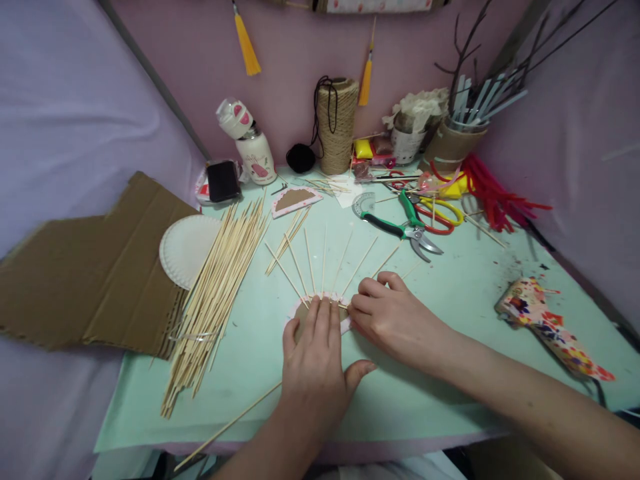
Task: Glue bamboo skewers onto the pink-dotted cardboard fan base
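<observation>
My left hand [317,353] lies flat, fingers stretched, pressing on a small cardboard piece [301,319] with a pink-and-white edging. Several thin wooden sticks [308,257] fan out from the piece's far edge. At its right end is my right hand [390,320], fingers curled together around the lower part of a stick [389,257] that slants up to the right. The fingers hide where that stick meets the cardboard. Beyond the fan rests a similar edged cardboard half-round [297,200]. One loose stick [230,423] lies by my left forearm.
To the left are a bundle of wooden sticks [215,300], a white paper plate [183,250] and brown cardboard [95,273]. Green-handled pruning shears [400,230] and scissors [450,212] lie behind. A flowered glue gun [547,327] is at right. Twine [337,127] and a bottle [256,157] stand at the back.
</observation>
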`<state>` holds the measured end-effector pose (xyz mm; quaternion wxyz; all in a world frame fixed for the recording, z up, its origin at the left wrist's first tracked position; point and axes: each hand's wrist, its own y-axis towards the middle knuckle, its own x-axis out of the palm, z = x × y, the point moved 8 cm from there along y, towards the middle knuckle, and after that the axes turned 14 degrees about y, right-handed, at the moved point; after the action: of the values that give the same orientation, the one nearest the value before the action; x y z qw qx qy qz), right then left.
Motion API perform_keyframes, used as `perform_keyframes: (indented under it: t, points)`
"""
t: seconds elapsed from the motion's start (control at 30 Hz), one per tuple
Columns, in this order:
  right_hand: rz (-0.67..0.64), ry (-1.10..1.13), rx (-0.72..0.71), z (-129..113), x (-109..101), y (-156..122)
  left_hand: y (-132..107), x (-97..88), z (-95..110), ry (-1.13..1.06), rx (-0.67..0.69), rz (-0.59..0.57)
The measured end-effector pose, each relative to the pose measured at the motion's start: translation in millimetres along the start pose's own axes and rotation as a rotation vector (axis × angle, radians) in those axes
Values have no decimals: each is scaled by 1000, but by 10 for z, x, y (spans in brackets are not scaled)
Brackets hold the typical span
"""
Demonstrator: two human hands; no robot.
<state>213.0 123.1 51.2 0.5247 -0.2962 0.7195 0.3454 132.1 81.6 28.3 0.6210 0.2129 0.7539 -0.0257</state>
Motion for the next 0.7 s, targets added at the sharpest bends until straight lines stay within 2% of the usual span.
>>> perform_keyframes:
  t: [0.7]
  points:
    - [1,9,4,7,8,-1,1,-12,-3,-12,-3,12]
